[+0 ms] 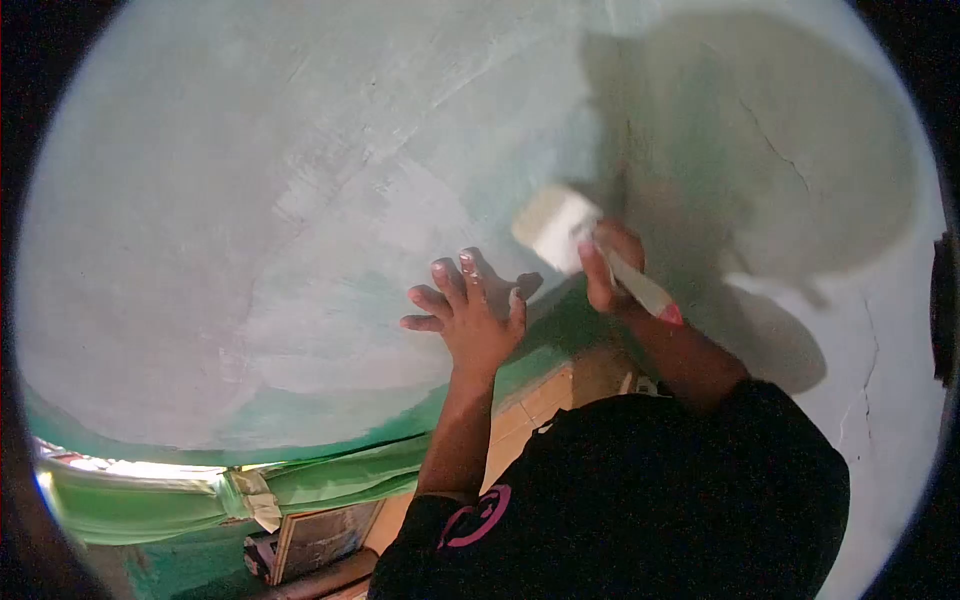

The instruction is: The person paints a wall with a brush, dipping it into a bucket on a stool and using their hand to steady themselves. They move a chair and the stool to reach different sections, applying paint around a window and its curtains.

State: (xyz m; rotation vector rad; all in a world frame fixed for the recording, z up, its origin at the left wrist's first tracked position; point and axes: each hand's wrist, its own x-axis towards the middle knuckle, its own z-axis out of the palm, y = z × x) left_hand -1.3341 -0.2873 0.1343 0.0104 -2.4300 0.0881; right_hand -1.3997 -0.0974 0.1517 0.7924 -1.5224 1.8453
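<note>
My right hand [612, 268] is closed around a wide paintbrush [565, 230], gripping it near the ferrule. The brush head looks whitish and slightly blurred, and its pale handle runs down to a red end by my wrist. The bristles point up and left, close over the wall [380, 180], which carries patchy white over green. Lower and to the left, my left hand [468, 305] lies against the wall with fingers spread, holding nothing. White smears show on its fingertips.
Green cloth [350, 475] hangs across a bright opening at the lower left. Below it leans a framed panel [325, 540]. Cracks run down the wall at right, where a large shadow falls. A dark object [942, 310] stands at the right edge.
</note>
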